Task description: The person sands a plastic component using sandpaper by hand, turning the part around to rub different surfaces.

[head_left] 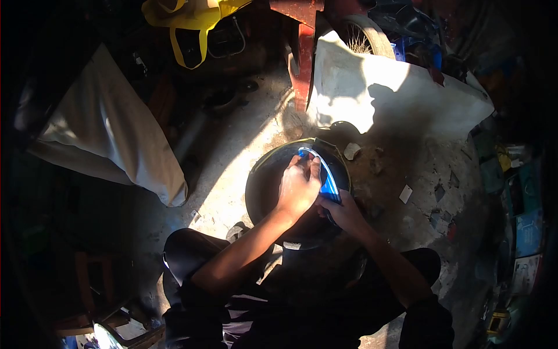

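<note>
A curved blue piece with a pale, shiny edge (330, 185) is held above a round dark basin (256, 200) between my knees. My left hand (299, 185) is closed at the upper end of the piece, its fingers pinched together in sunlight. Lower down and to the right, my right hand (342, 210) is closed round the other end, mostly in shadow. The basin's inside is dark, and what lies in it cannot be made out.
Beyond the basin stand a red metal post (303, 70), a white sheet (343, 87) and a spoked wheel (372, 35). Grey cloth (116, 128) hangs at left, below a yellow bag (200, 23). A small stone (351, 151) lies beside the basin; boxes (529, 232) line the right.
</note>
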A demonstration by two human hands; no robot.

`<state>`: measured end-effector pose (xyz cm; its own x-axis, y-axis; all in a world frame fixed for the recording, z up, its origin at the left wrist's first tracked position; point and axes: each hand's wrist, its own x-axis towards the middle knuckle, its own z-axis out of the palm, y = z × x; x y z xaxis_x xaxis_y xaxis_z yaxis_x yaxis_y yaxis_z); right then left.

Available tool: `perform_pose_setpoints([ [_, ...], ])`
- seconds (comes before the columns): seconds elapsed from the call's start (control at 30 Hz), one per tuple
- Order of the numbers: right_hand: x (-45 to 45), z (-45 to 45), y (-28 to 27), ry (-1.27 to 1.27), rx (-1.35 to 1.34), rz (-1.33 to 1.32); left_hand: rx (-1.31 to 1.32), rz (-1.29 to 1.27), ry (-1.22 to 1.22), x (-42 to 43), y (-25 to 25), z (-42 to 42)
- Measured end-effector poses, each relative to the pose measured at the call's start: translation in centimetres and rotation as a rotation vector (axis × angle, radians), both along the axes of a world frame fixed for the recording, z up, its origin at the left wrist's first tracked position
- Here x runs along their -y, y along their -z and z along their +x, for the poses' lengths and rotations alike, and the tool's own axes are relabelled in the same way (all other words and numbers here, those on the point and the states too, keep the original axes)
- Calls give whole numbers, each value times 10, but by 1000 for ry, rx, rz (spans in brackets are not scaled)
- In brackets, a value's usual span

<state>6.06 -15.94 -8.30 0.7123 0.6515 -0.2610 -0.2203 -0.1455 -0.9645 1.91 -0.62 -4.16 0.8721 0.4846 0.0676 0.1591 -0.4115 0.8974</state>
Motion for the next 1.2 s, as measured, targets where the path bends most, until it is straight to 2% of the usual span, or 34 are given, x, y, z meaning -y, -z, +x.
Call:
perform_pose_setpoints([
  [0.07, 4, 2, -8, 20, 18, -55, -17, 51, 41, 6, 5, -5],
  [0.1, 3, 3, -12, 33, 40, -109, 6, -17, 49, 10, 1, -8],
  [0.17, 4, 4, -7, 7, 47, -74, 31, -86, 51, 9, 4, -5],
  [0.23, 4, 3, 1, -22, 48, -45, 10, 60, -23, 2, 6, 5],
  [0.33, 5, 5, 8, -66, 50, -2, 5, -30, 11, 7, 2, -4],
  [0.4, 8, 7, 7, -70, 151, -31, 1, -49, 21, 10, 3, -4],
  [0.47, 7, 1, 0, -83, 108, 4, 91, 28, 19, 2, 7, 0],
  [0.63, 5, 5, 2, -90, 39, -36, -45, 83, 42, 0, 5, 2],
  [0.7, 7, 6, -5, -100, 120, -48, -19, 132, -14, 6, 2, -1],
  [0.87, 2, -4, -6, -71, 59, -54, -7, 65, 28, -3, 10, 5],
  [0.93, 1, -3, 1, -62, 82, -36, -134, -212, -125, -4, 5, 8],
  [0.97, 1, 2, 7, -59, 97, -51, -131, -211, -124, -2, 5, 7],
  [1.07, 5, 8, 2, -48, 97, -72, 14, 55, 46, 8, 17, 0],
  [1.1, 6, 8, -1, -43, 76, -77, 56, 79, 23, 16, 16, -2],
  [1.2, 5, 1, 0, -67, 87, -49, -76, 63, 1, 0, 17, 4],
])
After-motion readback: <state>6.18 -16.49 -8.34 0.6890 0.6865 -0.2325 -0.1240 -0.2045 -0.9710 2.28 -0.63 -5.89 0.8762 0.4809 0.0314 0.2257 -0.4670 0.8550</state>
